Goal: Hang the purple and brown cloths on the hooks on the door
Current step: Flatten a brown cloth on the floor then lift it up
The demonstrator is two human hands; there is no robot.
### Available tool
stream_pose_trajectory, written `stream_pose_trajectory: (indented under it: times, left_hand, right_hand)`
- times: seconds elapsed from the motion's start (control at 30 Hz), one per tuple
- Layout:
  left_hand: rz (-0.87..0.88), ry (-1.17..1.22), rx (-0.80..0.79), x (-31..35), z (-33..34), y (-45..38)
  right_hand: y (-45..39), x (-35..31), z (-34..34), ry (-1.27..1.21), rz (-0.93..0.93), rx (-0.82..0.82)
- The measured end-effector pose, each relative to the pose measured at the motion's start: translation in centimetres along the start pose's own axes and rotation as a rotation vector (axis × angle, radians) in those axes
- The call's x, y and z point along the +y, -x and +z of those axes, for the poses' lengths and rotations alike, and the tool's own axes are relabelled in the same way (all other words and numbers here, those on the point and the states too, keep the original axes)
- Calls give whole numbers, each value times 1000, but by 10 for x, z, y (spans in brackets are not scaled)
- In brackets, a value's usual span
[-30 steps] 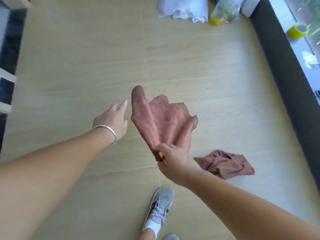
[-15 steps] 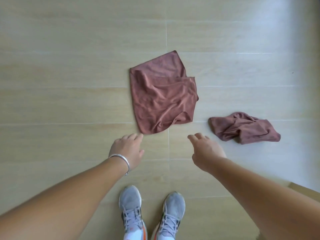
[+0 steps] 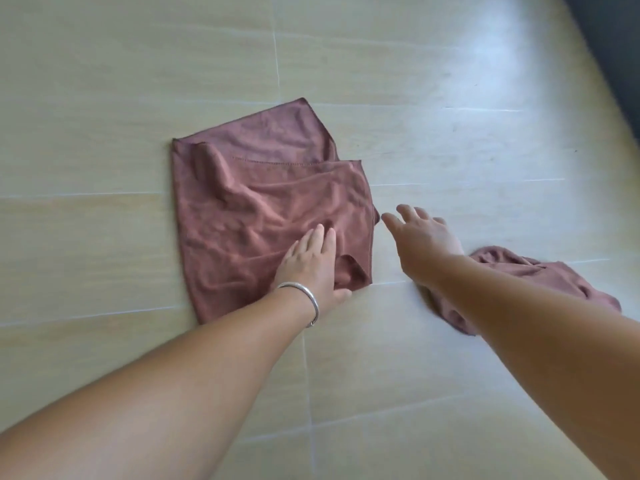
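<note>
A brown cloth (image 3: 256,202) lies spread and wrinkled on the pale tiled floor. My left hand (image 3: 313,268), with a silver bangle on the wrist, rests flat on the cloth's near right corner, fingers extended. My right hand (image 3: 424,237) hovers open just right of that cloth's right edge, fingers spread, holding nothing. A darker, purplish cloth (image 3: 540,282) lies crumpled on the floor to the right, partly hidden behind my right forearm. No door or hooks are in view.
A dark wall base (image 3: 609,57) runs along the upper right corner. Light tiled floor (image 3: 138,81) surrounds the cloths on all sides.
The brown cloth, held up by my right hand a second ago, now lies on the floor. Both hands have reached forward; the left now rests on the cloth.
</note>
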State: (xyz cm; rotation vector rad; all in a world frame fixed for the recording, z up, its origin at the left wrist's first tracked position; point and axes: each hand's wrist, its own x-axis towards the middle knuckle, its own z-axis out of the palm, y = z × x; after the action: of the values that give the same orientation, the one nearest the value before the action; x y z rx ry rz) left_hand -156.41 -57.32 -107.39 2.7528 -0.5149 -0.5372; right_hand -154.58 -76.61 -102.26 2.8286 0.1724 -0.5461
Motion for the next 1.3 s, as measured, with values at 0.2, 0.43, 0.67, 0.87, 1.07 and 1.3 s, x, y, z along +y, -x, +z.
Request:
stream_pose_trajectory:
  times: [0.2, 0.43, 0.67, 0.87, 1.07, 1.3]
  left_hand:
    - [202, -118, 70, 20, 54, -34]
    - [349, -168, -31, -18, 50, 30]
    - [237, -148, -119, -77, 29, 57]
    - [180, -265, -235, -91, -16, 57]
    - [92, -338, -323, -139, -111, 71]
    - [-7, -203, -150, -183, -161, 106]
  right_hand:
    - [-72, 12, 25, 60, -57, 109]
    - [-72, -15, 44, 39, -183, 116]
    - [-68, -11, 60, 95, -506, 283]
    - [-70, -28, 65, -28, -592, 374]
    - [-62, -54, 71, -143, -615, 460]
    - [-60, -64, 36, -135, -517, 432]
